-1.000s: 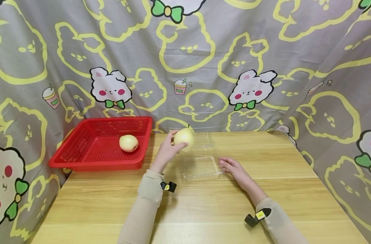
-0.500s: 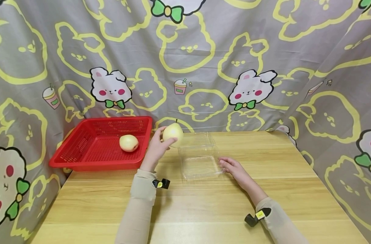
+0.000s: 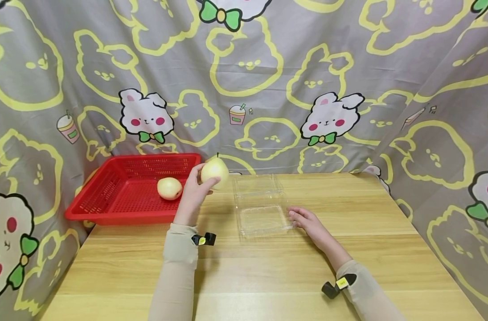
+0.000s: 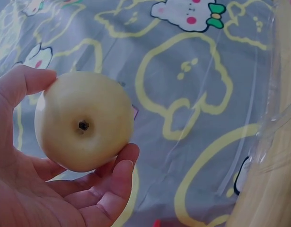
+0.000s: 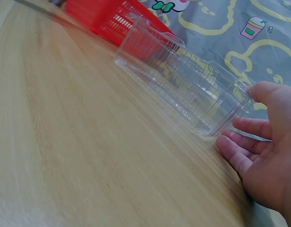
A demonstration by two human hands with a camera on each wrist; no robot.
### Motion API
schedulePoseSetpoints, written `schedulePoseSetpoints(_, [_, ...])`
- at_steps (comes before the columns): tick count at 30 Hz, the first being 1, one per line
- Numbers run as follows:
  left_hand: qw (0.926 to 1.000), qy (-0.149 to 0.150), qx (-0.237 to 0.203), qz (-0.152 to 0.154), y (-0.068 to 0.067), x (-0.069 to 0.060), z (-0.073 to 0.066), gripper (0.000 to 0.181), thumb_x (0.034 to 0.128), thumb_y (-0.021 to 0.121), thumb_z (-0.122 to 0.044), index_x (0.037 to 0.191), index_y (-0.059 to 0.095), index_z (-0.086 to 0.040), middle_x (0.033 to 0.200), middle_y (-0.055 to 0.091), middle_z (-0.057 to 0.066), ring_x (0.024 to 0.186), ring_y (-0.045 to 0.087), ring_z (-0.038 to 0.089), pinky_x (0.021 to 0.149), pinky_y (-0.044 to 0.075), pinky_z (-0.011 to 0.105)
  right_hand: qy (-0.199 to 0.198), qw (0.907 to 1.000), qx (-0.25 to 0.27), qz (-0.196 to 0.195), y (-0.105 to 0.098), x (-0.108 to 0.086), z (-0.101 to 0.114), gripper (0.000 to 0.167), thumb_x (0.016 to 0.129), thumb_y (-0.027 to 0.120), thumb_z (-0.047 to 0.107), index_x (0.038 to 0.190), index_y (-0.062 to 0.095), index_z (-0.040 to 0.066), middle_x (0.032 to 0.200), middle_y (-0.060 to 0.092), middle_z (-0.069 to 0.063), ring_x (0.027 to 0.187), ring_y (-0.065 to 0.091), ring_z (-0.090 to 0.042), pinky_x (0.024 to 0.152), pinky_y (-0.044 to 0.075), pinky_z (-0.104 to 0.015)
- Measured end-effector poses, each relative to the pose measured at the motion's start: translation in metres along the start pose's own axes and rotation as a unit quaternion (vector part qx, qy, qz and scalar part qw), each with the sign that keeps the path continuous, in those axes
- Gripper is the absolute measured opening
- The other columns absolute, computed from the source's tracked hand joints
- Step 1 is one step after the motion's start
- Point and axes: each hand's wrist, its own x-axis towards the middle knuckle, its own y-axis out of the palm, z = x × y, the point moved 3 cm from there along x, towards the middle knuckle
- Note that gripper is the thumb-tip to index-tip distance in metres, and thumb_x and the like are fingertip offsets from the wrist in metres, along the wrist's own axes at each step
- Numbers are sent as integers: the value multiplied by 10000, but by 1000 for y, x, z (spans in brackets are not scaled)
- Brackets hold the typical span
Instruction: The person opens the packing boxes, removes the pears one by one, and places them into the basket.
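My left hand (image 3: 192,191) grips a pale yellow pear (image 3: 215,173) between thumb and fingers, above the table between the red basket and the clear container. In the left wrist view the pear (image 4: 83,122) shows its dark-centred end, with fingers wrapped along its edge. A transparent plastic clamshell box (image 3: 264,218) lies with its lid raised or folded back at the middle of the table; nothing is seen in it. My right hand (image 3: 307,221) touches the box's right side, its fingers loosely bent. In the right wrist view a digit meets the rim of the box (image 5: 183,90).
A red perforated plastic basket (image 3: 127,218) stands at the back left, with a second pear (image 3: 169,188) lying on its side inside. The wooden table (image 3: 268,276) ends at a grey patterned curtain (image 3: 252,80) behind and at both sides.
The left hand has moved left with the pear, away from over the clear box and toward the red basket. The right hand and the box have stayed in place.
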Motion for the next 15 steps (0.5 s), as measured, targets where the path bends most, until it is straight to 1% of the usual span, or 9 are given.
schedulePoseSetpoints(3, [10000,-23,-33,-75,-6,1,-1,624,857,716,-236,1403,416,-195,1276,507,75,1020,529,166,809,521,356,-2,10000,-18,7,0,0,0,540,1003,523,318,1394,453,-47,1400,495,-255,1078,575,-128,823,503,-203])
schedulePoseSetpoints(9, [9997,61,35,-230,-19,1,-4,620,878,696,-241,1417,397,-176,1298,499,87,1002,527,169,718,520,244,7,10000,-18,-1,-1,0,-1,542,1003,521,323,1395,453,-46,1401,496,-254,1099,575,-155,822,503,-200])
schedulePoseSetpoints(15, [9990,12,-40,-438,-31,1,-5,611,887,681,-228,1415,380,-162,1263,516,70,991,548,140,706,536,224,-36,10000,-59,22,0,0,0,554,1004,518,334,1400,448,-48,1397,496,-261,1116,568,-184,824,500,-202])
